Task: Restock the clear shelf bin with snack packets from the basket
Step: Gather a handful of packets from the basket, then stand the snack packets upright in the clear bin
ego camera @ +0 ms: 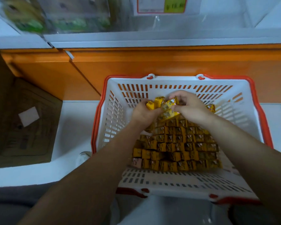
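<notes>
Both hands are deep in the white slotted plastic basket with the red rim: the left hand grips small yellow snack packets, the right hand pinches more just beside it. Rows of packets lie below both wrists.

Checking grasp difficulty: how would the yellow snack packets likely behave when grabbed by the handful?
Probably light: the left hand and right hand each grip several snack packets. Likely slippery, as wrappers look glossy. Blocky, so unlikely to roll in the basket.
</notes>
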Tool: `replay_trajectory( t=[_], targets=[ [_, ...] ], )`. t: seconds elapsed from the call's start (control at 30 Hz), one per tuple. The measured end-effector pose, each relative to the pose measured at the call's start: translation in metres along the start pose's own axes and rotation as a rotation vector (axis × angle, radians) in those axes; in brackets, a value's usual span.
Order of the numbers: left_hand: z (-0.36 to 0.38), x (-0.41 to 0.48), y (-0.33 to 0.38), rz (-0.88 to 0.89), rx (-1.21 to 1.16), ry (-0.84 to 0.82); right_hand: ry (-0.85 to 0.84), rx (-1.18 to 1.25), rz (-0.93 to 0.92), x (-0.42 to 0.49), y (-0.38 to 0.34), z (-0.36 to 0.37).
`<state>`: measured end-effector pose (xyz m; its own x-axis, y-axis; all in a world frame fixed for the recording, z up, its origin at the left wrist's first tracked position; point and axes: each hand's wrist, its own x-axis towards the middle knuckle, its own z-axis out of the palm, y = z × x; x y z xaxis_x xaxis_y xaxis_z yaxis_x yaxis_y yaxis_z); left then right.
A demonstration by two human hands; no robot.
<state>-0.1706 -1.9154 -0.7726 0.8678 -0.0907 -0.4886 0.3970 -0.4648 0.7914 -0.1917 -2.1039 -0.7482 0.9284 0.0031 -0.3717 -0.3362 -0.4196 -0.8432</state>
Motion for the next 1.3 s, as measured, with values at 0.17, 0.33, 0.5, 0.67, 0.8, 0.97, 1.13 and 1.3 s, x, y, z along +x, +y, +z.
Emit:
replay_trajectory(
  t=[0.17,0.33,0.5,0.67,0.8,0.97,1.13,1.3],
  targets=[
    [-0.025,-0.035,0.044,0.042,0.148,-0.182,-0.131,-0.058,0.053,-0.026,-0.044,-0.038],
    [-0.059,-0.092,0.113,0.13,0.222,-0.329,-0.242,-0.087,-0.001,-0.073,-0.117,-0.077],
    [-0.096,-0.161,0.173,0.29,0.138,-0.331,-0.299,-0.049,-0.113,-0.138,-0.195,-0.117],
    [-0.116,-0.207,0.201,0.327,-0.097,-0.361,-0.337,0.074,-0.222,-0.182,-0.233,-0.136],
    [-0.114,-0.216,0.214,0.306,-0.267,-0.269,-0.283,0.211,-0.302,-0.185,-0.237,-0.134],
    [-0.11,-0.204,0.226,0.357,-0.317,-0.201,-0.222,0.196,-0.433,-0.166,-0.244,-0.132],
    [-0.107,-0.191,0.227,0.377,-0.248,-0.234,-0.183,0.128,-0.47,-0.15,-0.24,-0.125],
    [-0.105,-0.179,0.23,0.372,-0.302,-0.194,-0.086,0.233,-0.476,-0.134,-0.24,-0.123]
  ],
)
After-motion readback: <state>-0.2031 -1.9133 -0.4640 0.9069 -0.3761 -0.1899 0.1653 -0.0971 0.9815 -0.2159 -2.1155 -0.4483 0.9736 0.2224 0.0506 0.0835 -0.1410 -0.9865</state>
